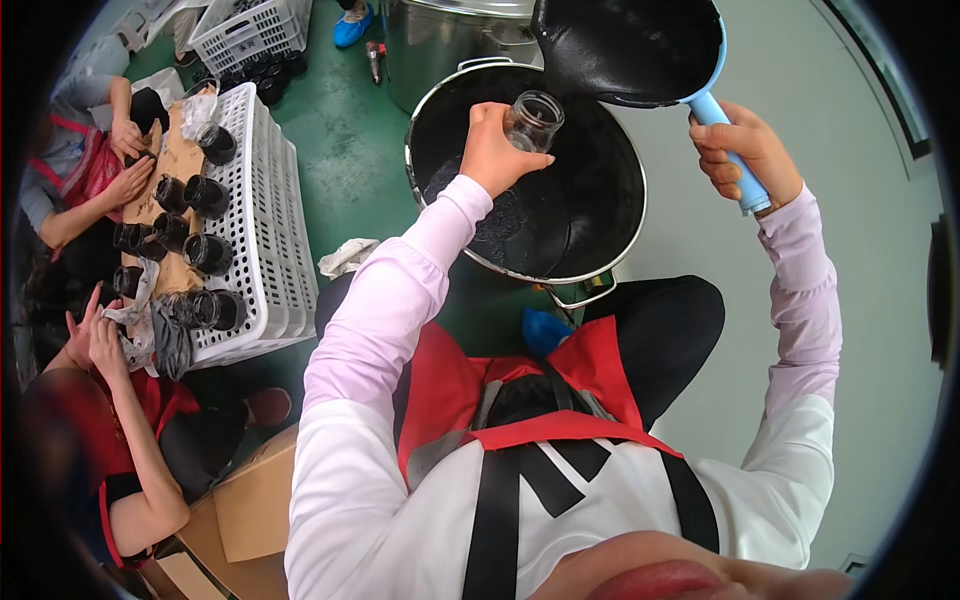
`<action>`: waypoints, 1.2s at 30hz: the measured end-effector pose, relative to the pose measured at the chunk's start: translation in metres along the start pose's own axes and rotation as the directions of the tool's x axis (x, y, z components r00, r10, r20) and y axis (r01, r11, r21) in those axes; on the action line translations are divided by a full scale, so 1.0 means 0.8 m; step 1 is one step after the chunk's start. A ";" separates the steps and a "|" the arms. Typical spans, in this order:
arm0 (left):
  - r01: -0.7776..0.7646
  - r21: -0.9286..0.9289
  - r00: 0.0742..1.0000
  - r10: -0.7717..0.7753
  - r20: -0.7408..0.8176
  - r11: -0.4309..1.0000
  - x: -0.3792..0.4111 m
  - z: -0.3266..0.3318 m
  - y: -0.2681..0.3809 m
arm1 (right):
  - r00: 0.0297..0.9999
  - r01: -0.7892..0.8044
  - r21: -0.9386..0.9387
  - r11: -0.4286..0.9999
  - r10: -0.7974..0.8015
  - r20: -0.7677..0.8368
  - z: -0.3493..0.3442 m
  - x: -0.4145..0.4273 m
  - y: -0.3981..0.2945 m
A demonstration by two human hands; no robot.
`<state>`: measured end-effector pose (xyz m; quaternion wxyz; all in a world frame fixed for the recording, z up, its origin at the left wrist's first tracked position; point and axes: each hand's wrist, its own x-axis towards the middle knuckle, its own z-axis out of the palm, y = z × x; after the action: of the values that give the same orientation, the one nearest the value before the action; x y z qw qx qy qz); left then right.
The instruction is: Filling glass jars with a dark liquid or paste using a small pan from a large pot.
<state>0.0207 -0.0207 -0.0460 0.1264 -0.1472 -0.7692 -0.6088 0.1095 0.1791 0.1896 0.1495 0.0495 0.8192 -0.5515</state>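
My left hand [496, 150] grips a clear glass jar [536, 120], its open mouth tilted up, above a large metal pot [637, 202]. Dark, glossy stuff coats the inside of the pot and lies at its bottom. In my right hand [750, 150] is the light blue handle of a large ladle [630, 49]. The ladle's bowl is blackened and tilted, with its lip just above and right of the jar. Between lip and jar I cannot make out any stream. The jar looks clear inside.
Left of me, an upturned white plastic crate [277, 225] bears cardboard [180, 124] and several dark-filled glass jars [208, 253]. Two people work beside it. A lidded steel pot [435, 52] stands behind mine. A white cloth [349, 257] lies on the green floor; a cardboard box [255, 502] is lower left.
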 end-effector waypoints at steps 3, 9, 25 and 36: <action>0.006 -0.040 1.000 -0.006 -0.006 0.999 0.000 0.000 -0.001 | 1.000 -0.003 0.006 1.000 0.003 0.008 -0.001 -0.001 -0.002; 0.014 -0.037 1.000 -0.013 0.012 0.999 0.001 0.000 -0.002 | 1.000 0.014 -0.011 1.000 -0.014 0.005 -0.001 0.002 -0.003; -0.002 -0.052 1.000 0.002 -0.006 0.999 0.002 0.001 -0.004 | 1.000 0.009 -0.048 0.999 -0.009 0.013 -0.006 -0.004 -0.016; -0.008 -0.022 1.000 0.008 -0.011 1.000 0.001 0.002 0.000 | 1.000 -0.006 -0.044 0.999 0.007 0.019 -0.003 -0.005 -0.018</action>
<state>0.0197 -0.0193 -0.0458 0.1312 -0.1483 -0.7612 -0.6176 0.1091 0.1760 0.2044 0.1603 0.0434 0.8296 -0.5331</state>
